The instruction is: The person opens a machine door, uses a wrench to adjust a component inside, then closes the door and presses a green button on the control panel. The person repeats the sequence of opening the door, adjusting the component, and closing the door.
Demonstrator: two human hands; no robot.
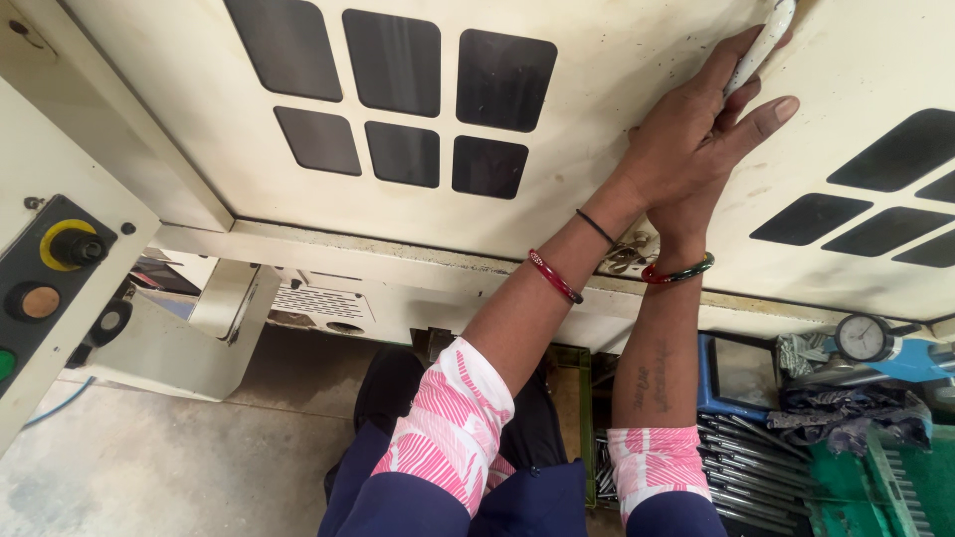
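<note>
Both my arms reach up to a cream machine door (pixel 597 149) with dark window panes. My left hand (pixel 686 124) lies on top, its fingers wrapped round a white door handle (pixel 764 40) at the upper right. My right hand (pixel 761 117) sits under the left, mostly hidden, with one finger stretched out along the door beside the handle. Whether it grips the handle is hidden. Bangles circle both wrists, and the sleeves are pink and white.
A control panel (pixel 45 288) with a yellow-ringed knob and round buttons stands at the left. Below right lie a tray of several metal rods (pixel 746 477), a dial gauge (pixel 863 338) on a blue stand, a rag and a green crate (pixel 895 477). Concrete floor (pixel 179 457) lies lower left.
</note>
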